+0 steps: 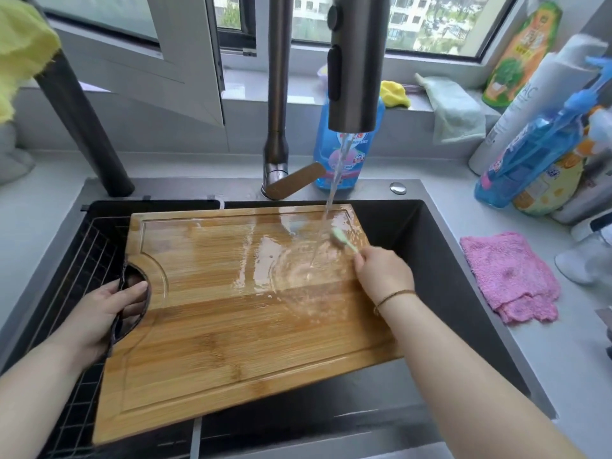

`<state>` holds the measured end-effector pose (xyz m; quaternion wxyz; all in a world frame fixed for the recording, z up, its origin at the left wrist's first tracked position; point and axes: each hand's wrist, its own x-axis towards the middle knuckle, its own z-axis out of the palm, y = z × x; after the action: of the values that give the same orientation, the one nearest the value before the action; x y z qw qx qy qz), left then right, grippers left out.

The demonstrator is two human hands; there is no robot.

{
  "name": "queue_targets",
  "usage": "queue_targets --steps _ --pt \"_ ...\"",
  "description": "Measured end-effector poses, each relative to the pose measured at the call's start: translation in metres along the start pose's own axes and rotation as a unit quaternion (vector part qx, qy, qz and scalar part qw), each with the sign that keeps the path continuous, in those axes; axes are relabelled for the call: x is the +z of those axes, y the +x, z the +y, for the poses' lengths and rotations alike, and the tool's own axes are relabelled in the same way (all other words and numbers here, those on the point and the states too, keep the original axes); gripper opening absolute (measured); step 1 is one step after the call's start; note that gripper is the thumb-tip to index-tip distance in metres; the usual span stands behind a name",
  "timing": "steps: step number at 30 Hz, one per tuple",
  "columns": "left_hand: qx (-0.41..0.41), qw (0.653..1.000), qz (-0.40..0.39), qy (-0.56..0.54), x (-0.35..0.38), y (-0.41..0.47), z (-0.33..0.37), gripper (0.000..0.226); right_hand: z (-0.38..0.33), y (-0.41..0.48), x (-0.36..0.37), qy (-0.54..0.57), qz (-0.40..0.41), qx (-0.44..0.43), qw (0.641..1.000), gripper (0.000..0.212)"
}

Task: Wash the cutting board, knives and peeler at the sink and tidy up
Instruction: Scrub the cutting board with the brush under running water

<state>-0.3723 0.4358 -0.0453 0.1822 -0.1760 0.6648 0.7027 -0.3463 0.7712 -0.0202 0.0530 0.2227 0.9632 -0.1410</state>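
A large bamboo cutting board (231, 313) lies tilted across the dark sink (440, 260). Water from the grey faucet head (357, 61) hits its far right part, which is wet and shiny. My left hand (102, 313) grips the board at its cut-out handle on the left edge, fingers curled through the opening. My right hand (381, 273) holds a small light green brush (342, 239) whose head touches the board beside the water stream. No knives or peeler are in view.
A wire rack (86, 260) sits in the sink's left side. A blue detergent bottle (347, 154) stands behind the faucet. On the right counter lie a pink cloth (510, 276) and several bottles (530, 154). Cloths rest on the windowsill (453, 107).
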Motion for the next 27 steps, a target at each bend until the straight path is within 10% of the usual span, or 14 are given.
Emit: queue_targets --steps 27 --pt "-0.009 0.999 -0.022 -0.046 0.001 0.002 -0.003 0.019 -0.016 0.026 0.006 0.003 -0.008 -0.06 0.998 0.034"
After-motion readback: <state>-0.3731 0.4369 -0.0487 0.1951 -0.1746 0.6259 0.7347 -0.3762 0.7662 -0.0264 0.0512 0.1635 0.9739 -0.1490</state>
